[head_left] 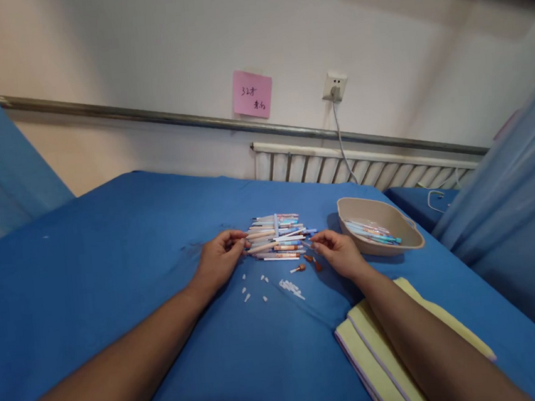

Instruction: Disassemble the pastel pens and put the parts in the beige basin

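A pile of several thin pens in pastel colours lies on a blue cloth-covered table. My left hand rests at the pile's left edge, fingers curled and pinching the end of one pen. My right hand sits at the pile's right edge, fingers pinched on a thin piece I cannot make out. Small white caps and a few brown caps are scattered on the cloth just in front of the pile, between my hands.
A beige oval tray holding more pens stands to the right of my right hand. Yellow folded cloths lie under my right forearm. A radiator and a wall socket with a cable are behind the table. Blue curtains hang on both sides.
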